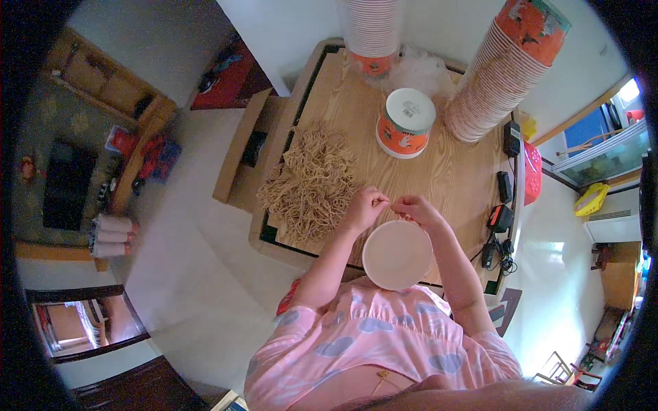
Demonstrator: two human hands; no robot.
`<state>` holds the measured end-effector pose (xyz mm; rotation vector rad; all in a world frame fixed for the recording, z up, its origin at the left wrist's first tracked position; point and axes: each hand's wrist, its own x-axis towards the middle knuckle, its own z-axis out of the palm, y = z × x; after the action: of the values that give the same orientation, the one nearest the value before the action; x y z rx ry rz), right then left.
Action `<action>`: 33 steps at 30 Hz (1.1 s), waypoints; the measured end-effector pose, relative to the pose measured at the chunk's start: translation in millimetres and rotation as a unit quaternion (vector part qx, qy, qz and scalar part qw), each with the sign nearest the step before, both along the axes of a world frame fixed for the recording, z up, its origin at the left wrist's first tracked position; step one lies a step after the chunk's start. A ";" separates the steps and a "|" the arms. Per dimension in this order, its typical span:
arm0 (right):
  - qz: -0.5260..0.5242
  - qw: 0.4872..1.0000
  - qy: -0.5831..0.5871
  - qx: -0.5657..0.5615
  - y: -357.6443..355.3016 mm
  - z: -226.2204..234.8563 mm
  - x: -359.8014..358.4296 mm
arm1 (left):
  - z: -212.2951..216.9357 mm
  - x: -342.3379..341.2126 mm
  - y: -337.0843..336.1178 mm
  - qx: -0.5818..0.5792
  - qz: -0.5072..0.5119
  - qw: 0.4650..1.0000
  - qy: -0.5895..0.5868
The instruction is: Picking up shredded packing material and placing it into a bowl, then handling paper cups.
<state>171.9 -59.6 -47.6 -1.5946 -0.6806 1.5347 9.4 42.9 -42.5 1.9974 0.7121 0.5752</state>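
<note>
Close to my body, a white round paper bucket (pixel 397 256) sits at the table's near edge, its pale round face toward me. Just beyond its rim, the fingertips of my left hand (pixel 366 208) and my right hand (pixel 418 211) nearly meet. Both hands are closed in a pinch on what looks like a thin tan cord, mostly covered by the fingers. Left of my left hand lies a loose heap of tan cords (pixel 312 181). Farther off stands a short stack of orange-patterned paper buckets (pixel 403 139), upside down with a white base on top.
Two tall stacks of paper buckets rise at the back, one upright (pixel 373 31) and one leaning (pixel 504 72), with a clear plastic bag (pixel 419 72) between them. Black adapters (pixel 511 139) and cables line the right edge. An open cardboard box (pixel 240 151) stands left of the wooden table (pixel 439 185).
</note>
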 end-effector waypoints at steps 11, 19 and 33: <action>0.047 0.998 0.038 -0.010 -31.6 8.1 -4.0 | -22.9 -21.9 -10.8 -0.078 0.119 0.990 -0.006; 0.065 0.993 -0.072 0.061 -32.2 48.3 -8.5 | 48.1 -14.5 -14.7 0.127 -0.064 0.983 -0.118; 0.076 0.935 -0.327 0.119 -58.5 104.0 -40.5 | 39.5 -29.3 -32.3 -0.140 -0.108 0.984 -0.011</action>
<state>131.4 -118.2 56.4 -1.8956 -1.3233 0.9469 -19.9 10.6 -2.9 1.7732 0.5218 0.3450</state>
